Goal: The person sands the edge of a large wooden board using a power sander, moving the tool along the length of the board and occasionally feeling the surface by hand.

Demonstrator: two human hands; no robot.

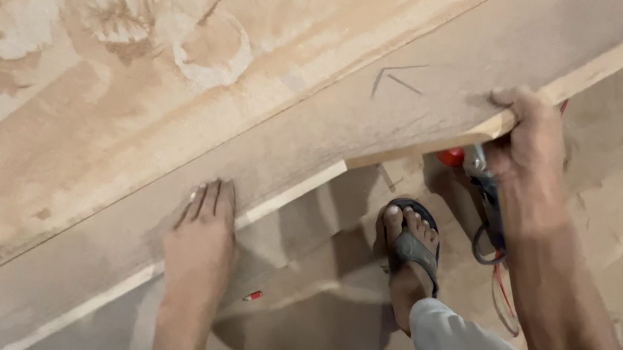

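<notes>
Long brown fibreboard plank (337,123) lies slantwise across a dusty carved panel (99,84), its near edge overhanging the floor. Left hand (201,235) rests flat on the plank's edge, fingers straight and together. Right hand (524,131) clamps the overhanging edge, thumb on top, fingers curled beneath. Pencil marks (397,79) sit near the right hand. Sandalled foot (409,256) below.

The left hand (200,233) lies flat on the long board (305,138), fingers straight and close together. The right hand (524,131) grips the board's near edge farther along (thumb on top). Both bare arms reach straight forward.
</notes>
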